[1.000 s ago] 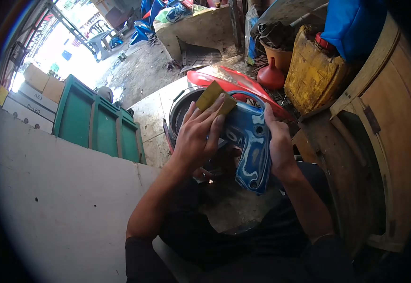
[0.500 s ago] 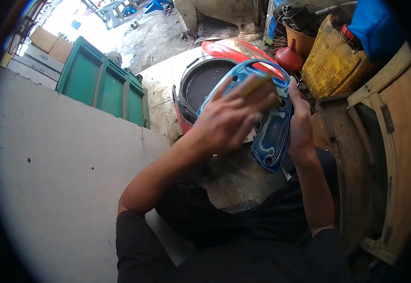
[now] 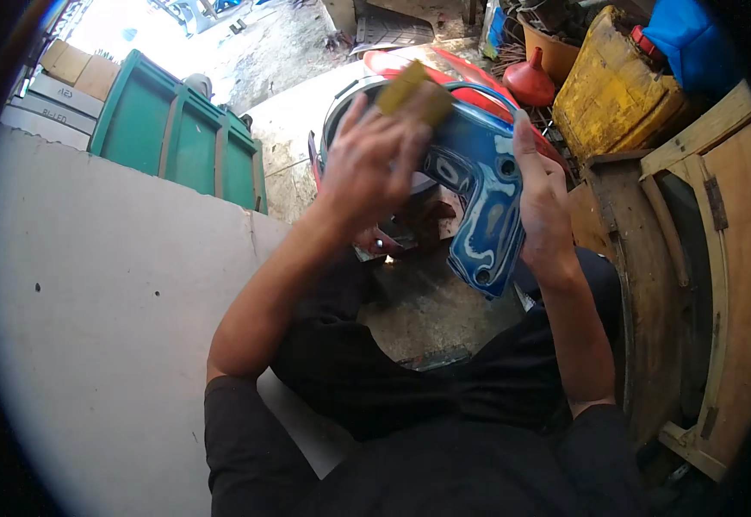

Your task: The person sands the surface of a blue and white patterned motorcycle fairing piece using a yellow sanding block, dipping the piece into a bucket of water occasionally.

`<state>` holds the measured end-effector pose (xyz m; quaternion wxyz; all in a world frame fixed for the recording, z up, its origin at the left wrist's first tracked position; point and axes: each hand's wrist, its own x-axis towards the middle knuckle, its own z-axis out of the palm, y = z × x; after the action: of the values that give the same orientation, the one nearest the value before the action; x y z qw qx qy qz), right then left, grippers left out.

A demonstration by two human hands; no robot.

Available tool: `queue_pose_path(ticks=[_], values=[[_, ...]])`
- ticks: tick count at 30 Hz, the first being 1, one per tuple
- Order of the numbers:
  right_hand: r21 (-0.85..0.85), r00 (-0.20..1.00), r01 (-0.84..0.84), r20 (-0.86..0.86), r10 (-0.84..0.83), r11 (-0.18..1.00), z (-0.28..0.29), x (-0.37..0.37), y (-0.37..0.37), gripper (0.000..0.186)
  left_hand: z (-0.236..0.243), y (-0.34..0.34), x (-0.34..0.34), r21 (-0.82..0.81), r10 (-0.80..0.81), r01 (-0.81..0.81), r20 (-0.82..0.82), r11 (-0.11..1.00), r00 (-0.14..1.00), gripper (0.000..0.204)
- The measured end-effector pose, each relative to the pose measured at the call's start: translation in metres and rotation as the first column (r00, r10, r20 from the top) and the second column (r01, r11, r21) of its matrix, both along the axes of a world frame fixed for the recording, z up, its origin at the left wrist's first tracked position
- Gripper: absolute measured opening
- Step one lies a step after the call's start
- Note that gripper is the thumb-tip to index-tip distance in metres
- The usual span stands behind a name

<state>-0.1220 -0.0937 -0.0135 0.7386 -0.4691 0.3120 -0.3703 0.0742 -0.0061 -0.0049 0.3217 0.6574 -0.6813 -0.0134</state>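
My right hand grips the right edge of a glossy blue molded plastic panel, thumb on top. The panel has pale, swirled worn patches and round holes, and it is held tilted above my lap. My left hand, blurred by motion, holds an olive-yellow piece of sandpaper at the panel's upper left part. That hand and the sandpaper hide some of the panel's upper edge. Behind them stands a round bucket, mostly covered by my left hand.
Red plastic panels lie beyond the bucket. At the far right are a red funnel, a stained yellow jerrycan and a blue bag-like item. A wooden frame borders the right; a white slab and green cabinet border the left.
My left hand has slid up and to the left with the sandpaper, uncovering the panel's middle. The panel has shifted slightly to the left and tilted in my right hand.
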Motion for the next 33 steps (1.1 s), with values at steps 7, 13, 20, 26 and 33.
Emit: queue_pose_path(ticks=[7,13,20,26,33], values=[[-0.018,0.994,0.104,-0.043,-0.105,0.994,0.0,0.002,-0.001,0.047,-0.009,0.001,-0.012,-0.075,-0.095,0.091,-0.05,0.993,0.994,0.042],[-0.016,0.997,0.08,0.015,-0.079,0.997,-0.009,0.005,-0.001,0.047,-0.015,-0.002,-0.006,0.055,0.196,-0.192,-0.068,0.98,0.978,0.041],[0.009,0.992,0.067,0.108,-0.068,0.998,-0.003,0.004,-0.001,0.037,-0.002,0.01,-0.036,0.104,-0.049,0.034,0.141,0.994,0.989,0.042],[-0.049,0.993,0.118,0.033,-0.117,0.992,-0.017,0.003,-0.005,0.034,-0.019,0.003,-0.025,-0.069,0.053,-0.057,-0.059,0.996,0.997,0.045],[0.074,0.985,0.039,0.162,-0.051,0.996,-0.008,0.002,0.001,0.028,-0.019,-0.001,-0.009,0.003,0.285,-0.285,-0.08,0.958,0.955,0.047]])
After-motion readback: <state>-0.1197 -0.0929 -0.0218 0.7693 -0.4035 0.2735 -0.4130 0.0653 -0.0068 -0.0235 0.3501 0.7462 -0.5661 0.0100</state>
